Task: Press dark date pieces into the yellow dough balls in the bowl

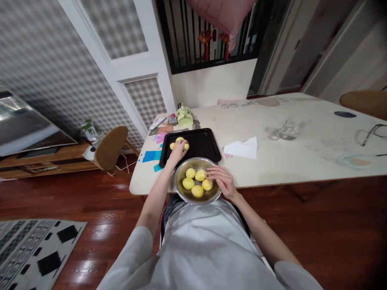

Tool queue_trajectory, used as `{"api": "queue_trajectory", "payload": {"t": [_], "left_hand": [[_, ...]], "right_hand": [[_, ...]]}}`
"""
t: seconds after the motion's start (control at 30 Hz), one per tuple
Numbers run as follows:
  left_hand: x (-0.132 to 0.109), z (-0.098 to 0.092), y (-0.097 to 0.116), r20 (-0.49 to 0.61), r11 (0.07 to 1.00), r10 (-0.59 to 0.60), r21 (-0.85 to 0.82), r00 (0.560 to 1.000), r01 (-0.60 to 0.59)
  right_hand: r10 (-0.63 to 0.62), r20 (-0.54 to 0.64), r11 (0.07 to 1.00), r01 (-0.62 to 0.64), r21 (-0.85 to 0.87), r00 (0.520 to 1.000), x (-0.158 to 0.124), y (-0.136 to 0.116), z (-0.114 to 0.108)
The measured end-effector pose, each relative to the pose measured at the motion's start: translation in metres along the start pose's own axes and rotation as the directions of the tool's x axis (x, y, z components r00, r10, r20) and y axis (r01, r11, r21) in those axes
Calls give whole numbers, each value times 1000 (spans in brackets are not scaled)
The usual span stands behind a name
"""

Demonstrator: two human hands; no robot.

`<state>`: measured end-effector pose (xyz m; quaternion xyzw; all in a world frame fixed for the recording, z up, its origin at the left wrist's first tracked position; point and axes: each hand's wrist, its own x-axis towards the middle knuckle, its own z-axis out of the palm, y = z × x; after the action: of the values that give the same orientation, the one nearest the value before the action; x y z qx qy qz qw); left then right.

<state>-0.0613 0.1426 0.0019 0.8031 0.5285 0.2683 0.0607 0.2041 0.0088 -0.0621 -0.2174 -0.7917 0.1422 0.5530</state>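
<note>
Near the table's front edge, a steel bowl holds several yellow lemons. Just beyond it lies a black tray with a small group of lemons at its left side. My left hand reaches into the tray, its fingers curled round one of these lemons; the hand partly hides it. My right hand rests over the bowl's right rim with fingers stretched out. Its fingertips are close to the lemons inside; whether they touch one, I cannot tell.
On the white table lie a folded white paper, a clear glass, and eyeglasses at the far right. A green carton stands behind the tray. A wooden chair is at the left.
</note>
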Motion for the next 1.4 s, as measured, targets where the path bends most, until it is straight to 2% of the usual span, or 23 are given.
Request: {"api": "queue_trajectory", "payload": {"t": [0.13,0.2,0.27,0.37,0.47,0.57,0.7,0.83,1.07,1.4], "left_hand": [[-21,-18,16,-105,981,48,-185,993,-67],[-39,-29,29,-190,941,65,-316,980,-124],[-57,-36,45,-213,908,90,-384,973,-168],[-81,-37,63,-138,882,158,-426,978,-202],[-95,-30,72,-21,882,208,-429,978,-197],[-100,-25,73,34,889,204,-424,978,-171],[-102,-24,72,-9,898,180,-406,984,-168],[-104,-24,71,0,911,182,-376,983,-168],[-102,-15,72,-25,928,198,-316,980,-195],[-103,-9,71,43,971,160,-187,986,-149]], "right_hand": [[13,4,1000,-13,2,1000,-1,1,1],[17,2,1000,-17,4,1000,-1,1,1],[13,2,1000,-13,5,1000,-1,0,0],[11,3,1000,-11,6,1000,-1,0,0],[1,4,1000,-1,1,1000,-1,0,0],[-20,0,1000,20,-3,1000,-1,1,0],[-16,3,1000,16,-7,1000,0,1,0],[-11,-2,1000,11,-12,1000,1,0,0],[15,24,1000,-15,-16,1000,0,0,-1],[1,-7,1000,-1,-7,1000,2,-2,0]]}}
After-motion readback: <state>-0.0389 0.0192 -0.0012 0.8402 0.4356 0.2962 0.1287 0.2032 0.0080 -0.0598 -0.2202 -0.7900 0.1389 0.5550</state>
